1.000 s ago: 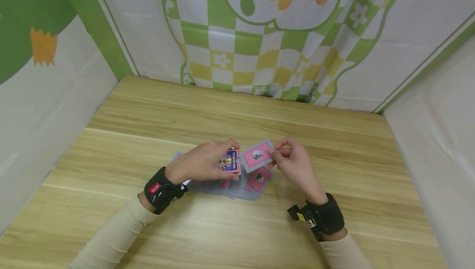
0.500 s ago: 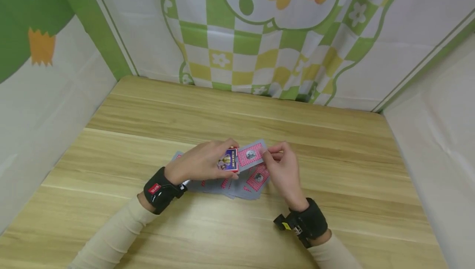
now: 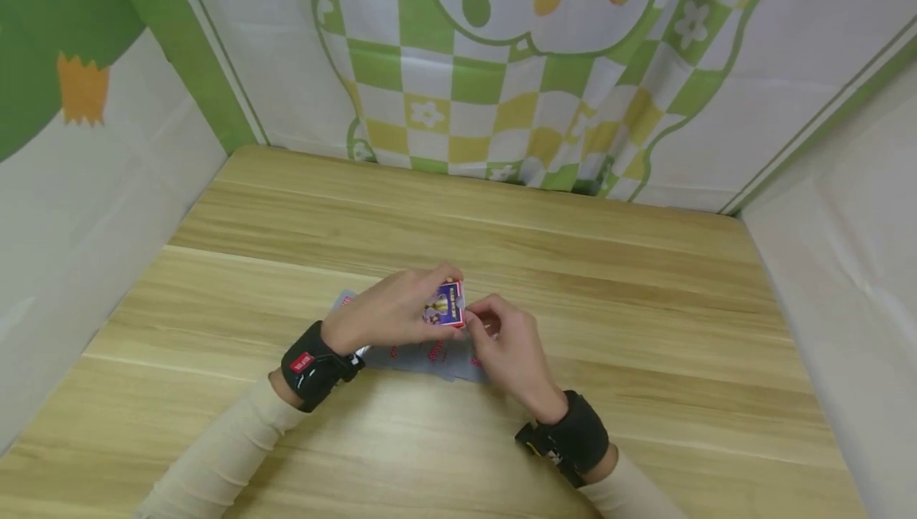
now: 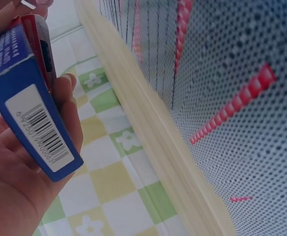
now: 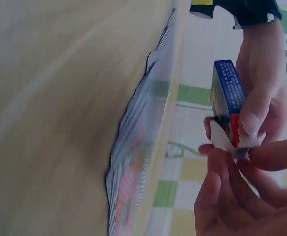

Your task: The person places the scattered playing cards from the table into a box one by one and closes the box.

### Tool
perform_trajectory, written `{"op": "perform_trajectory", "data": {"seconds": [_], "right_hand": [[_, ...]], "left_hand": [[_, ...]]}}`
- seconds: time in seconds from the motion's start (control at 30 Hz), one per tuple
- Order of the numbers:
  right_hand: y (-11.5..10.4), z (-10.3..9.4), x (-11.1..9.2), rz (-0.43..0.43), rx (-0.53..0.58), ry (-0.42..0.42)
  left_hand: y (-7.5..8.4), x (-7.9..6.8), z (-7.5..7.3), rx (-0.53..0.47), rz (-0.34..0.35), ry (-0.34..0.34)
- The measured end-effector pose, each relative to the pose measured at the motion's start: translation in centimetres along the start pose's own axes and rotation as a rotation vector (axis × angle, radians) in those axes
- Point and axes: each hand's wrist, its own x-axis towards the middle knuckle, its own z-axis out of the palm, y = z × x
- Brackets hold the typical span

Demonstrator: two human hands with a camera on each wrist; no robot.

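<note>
My left hand (image 3: pixel 390 308) grips a small playing-card box (image 3: pixel 446 304) by its opposite edges. In the left wrist view, the blue side of the box (image 4: pixel 40 128) shows a white barcode label. The right wrist view shows the box (image 5: pixel 228 86) with white flaps (image 5: pixel 220 136) spread at its mouth. There my right hand (image 5: pixel 251 196) pinches the end of a playing card (image 5: pixel 241 152) between thumb and fingers; most of the card is hidden. Under the hands lies an overlapping spread of grey-edged cards with red backs (image 3: pixel 411 360), partly covered by them.
The wooden table (image 3: pixel 430 455) runs to a checked green, yellow and white curtain (image 3: pixel 476 105) at the back. White cloth walls (image 3: pixel 838 280) stand at the left and right sides. Black straps with cameras (image 3: pixel 315 368) sit on both wrists.
My right hand has moved left, up to the box mouth. The card it pinches, fully in sight outside the box before, has slid inside. The left hand has stayed nearly still.
</note>
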Motion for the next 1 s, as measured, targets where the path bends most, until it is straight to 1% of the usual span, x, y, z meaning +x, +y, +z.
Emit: {"op": "perform_trajectory", "data": {"seconds": [0.07, 0.13, 0.17, 0.23, 0.3, 0.37, 0.4, 0.47, 0.57, 0.7, 0.8, 0.87, 1.0], "right_hand": [[0.2, -0.4, 0.1, -0.04, -0.035, -0.033], [0.4, -1.2, 0.4, -0.035, -0.066, -0.077], [0.7, -1.7, 0.6, -0.015, -0.093, -0.103], [1.2, -2.7, 0.8, 0.056, -0.193, -0.154], [1.8, -3.8, 1.0, 0.153, -0.33, -0.213], [2.4, -4.5, 0.9, 0.222, -0.471, -0.27], [2.7, -4.8, 0.9, 0.24, -0.526, -0.297], [3.1, -5.1, 0.7, 0.252, -0.594, -0.34], [3.5, -5.0, 0.6, 0.225, -0.631, -0.376], [3.7, -4.8, 0.7, 0.228, -0.623, -0.402], [3.8, -5.1, 0.9, 0.231, -0.545, -0.4], [3.7, -5.5, 1.0, 0.236, -0.437, -0.4], [3.2, -6.5, 1.3, 0.265, -0.142, -0.427]], "left_hand": [[0.0, 0.1, 0.0, 0.012, -0.005, 0.002], [-0.1, 0.1, -0.1, 0.018, -0.017, 0.005], [0.0, 0.1, -0.1, 0.022, -0.023, 0.004], [0.0, 0.1, 0.0, 0.021, -0.027, 0.0], [0.0, 0.0, 0.0, 0.023, -0.035, -0.007], [0.0, 0.0, 0.0, 0.022, -0.035, -0.013], [0.1, 0.0, 0.0, 0.021, -0.035, -0.016], [0.0, 0.0, 0.0, 0.027, -0.037, -0.021], [0.0, -0.1, 0.0, 0.026, -0.039, -0.034], [0.1, -0.1, 0.0, 0.019, -0.039, -0.048], [0.0, -0.2, 0.1, 0.022, -0.037, -0.051], [0.0, -0.2, 0.1, 0.023, -0.036, -0.053], [-0.1, -0.1, 0.1, 0.017, -0.033, -0.06]]}}
